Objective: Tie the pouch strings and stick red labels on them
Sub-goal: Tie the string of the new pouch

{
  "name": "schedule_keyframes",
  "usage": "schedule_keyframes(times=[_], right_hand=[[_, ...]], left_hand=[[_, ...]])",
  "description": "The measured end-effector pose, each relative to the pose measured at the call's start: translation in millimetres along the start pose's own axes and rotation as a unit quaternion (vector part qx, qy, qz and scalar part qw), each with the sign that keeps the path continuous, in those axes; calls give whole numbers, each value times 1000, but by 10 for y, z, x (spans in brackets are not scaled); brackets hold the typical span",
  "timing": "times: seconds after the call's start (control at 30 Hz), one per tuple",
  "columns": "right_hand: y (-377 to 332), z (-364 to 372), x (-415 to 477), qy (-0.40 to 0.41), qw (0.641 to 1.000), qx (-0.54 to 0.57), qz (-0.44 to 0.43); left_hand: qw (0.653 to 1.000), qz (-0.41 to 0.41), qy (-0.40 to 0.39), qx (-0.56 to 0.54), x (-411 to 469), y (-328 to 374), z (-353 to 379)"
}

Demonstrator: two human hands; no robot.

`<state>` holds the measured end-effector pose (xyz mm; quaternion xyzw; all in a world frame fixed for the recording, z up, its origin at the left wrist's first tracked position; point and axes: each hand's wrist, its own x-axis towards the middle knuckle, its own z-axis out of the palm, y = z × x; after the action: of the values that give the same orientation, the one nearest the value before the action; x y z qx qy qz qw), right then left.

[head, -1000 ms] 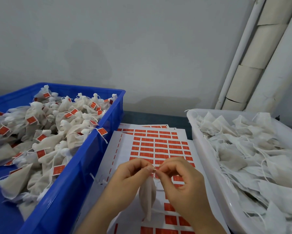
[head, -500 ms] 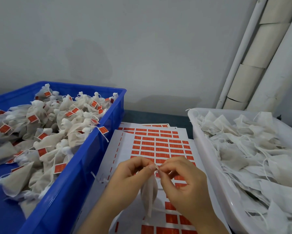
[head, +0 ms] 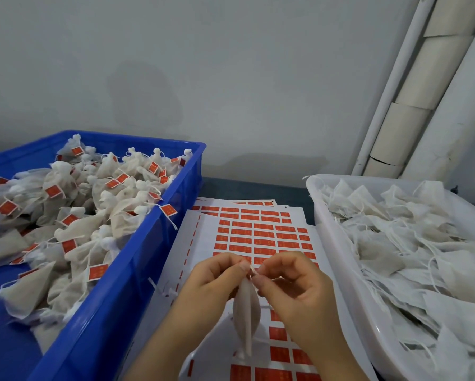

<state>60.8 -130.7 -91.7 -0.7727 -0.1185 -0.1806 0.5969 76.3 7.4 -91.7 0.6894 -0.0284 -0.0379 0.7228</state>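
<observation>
Here, 2 hands (head: 217, 281) (head: 295, 288) seemingly pinch pouch (head: 246, 312) strings (head: 253, 271).

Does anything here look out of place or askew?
Yes. One red label on its string lies over the blue crate's rim, outside the pile. A loose string scrap lies on the label sheet beside that crate.

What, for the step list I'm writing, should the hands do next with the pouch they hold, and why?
Probably pull the strings tight to finish the knot. The left hand and right hand both pinch them at the top of the pouch, which hangs between them and bears no red label; the label sheet lies underneath, ready afterwards.
</observation>
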Motion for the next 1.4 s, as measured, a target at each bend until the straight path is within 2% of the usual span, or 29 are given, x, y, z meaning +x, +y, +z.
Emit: schedule_keyframes(times=[0.13,0.33,0.5,0.67,0.83,1.0,1.1,1.27,1.4], right_hand=[[0,-46,31,8,999,27,27],[33,29,-12,14,999,20,23],[28,123,-44,25,997,30,62],[38,153,-53,41,998,-40,26],[53,149,-44,26,999,-6,39],[86,117,-32,20,999,-21,27],[75,105,-30,15,999,-30,20],[70,122,-46,11,999,-47,-5],[83,135,-49,-6,998,-64,-12]], left_hand=[[1000,-9,-2,-6,-8,9,-13],[999,20,27,10,-11,0,2],[999,44,20,3,-12,-2,-17],[997,62,38,28,-22,-11,-11],[997,71,27,24,-34,2,-10],[989,97,61,97,-24,9,3],[985,106,53,124,-27,0,-8],[990,71,2,119,-34,-16,-16],[1000,-6,-23,16,-34,-6,-33]])
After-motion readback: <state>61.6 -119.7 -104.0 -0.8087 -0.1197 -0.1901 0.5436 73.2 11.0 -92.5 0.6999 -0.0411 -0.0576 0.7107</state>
